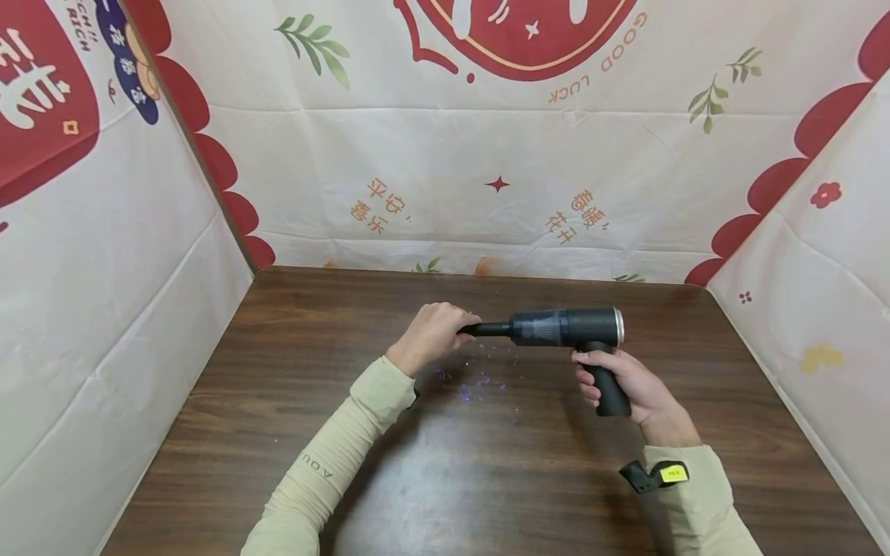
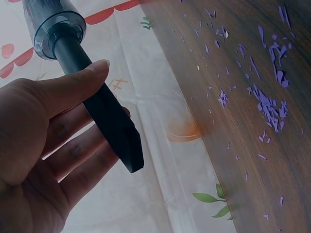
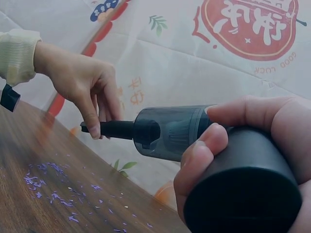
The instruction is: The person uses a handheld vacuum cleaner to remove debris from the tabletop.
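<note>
Clearly the right hand [image 1: 629, 382] is clenched round the handle of the black handheld vacuum with its smoky translucent barrel [image 1: 566, 327], held above the dark wooden table [image 1: 278, 401]. Ahead of that grip, the left hand [image 1: 433, 333] pinches the narrow black nozzle [image 2: 104, 114]. Twisting there could pull it loose, or scatter the purple paper shreds [image 1: 464, 392] underneath.

Dark wooden table [image 1: 487, 479], cream festive cloth walls [image 1: 452, 170] with red motifs
</note>
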Motion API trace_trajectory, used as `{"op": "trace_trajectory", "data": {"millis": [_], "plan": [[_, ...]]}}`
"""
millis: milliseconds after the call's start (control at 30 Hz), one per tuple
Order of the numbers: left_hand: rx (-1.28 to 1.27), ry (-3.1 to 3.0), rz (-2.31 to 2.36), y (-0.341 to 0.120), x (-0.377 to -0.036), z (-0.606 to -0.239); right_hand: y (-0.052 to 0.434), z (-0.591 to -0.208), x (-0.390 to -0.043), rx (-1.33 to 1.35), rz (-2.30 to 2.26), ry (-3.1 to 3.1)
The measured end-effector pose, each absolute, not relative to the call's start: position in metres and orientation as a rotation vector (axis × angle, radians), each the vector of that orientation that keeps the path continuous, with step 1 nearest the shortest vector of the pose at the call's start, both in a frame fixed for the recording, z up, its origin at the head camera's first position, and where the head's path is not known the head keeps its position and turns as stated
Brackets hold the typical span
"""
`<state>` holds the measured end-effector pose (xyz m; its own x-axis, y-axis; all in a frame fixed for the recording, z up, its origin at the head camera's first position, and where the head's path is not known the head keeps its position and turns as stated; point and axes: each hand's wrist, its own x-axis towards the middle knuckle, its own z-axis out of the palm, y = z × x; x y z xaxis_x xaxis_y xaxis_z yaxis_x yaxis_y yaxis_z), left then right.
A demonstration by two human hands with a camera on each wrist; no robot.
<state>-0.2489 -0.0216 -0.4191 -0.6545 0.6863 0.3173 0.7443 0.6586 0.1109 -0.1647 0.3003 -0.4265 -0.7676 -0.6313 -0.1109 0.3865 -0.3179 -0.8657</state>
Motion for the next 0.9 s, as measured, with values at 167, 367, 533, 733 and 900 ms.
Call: {"op": "trace_trajectory", "data": {"millis": [167, 367, 533, 733, 900], "plan": [[-1.157, -2.641, -0.362, -0.0208, -0.2492, -0.4211, 0.2995, -0.4260, -0.1640, -0.304, -2.107, 1.323], [-1.161, -2.648, -0.356, -0.0205, -0.2490, -0.4239, 0.2988, -0.4256, -0.1622, -0.287, -2.081, 1.376], [-1.165, -2.642, -0.359, -0.0208, -0.2485, -0.4248, 0.2976, -0.4246, -0.1607, -0.290, -2.064, 1.402], [-1.167, -2.631, -0.350, -0.0211, -0.2481, -0.4257, 0.2966, -0.4237, -0.1592, -0.233, -2.084, 1.428], [-1.176, -2.628, -0.375, -0.0207, -0.2477, -0.4264, 0.2969, -0.4217, -0.1582, -0.211, -2.106, 1.413]]}}
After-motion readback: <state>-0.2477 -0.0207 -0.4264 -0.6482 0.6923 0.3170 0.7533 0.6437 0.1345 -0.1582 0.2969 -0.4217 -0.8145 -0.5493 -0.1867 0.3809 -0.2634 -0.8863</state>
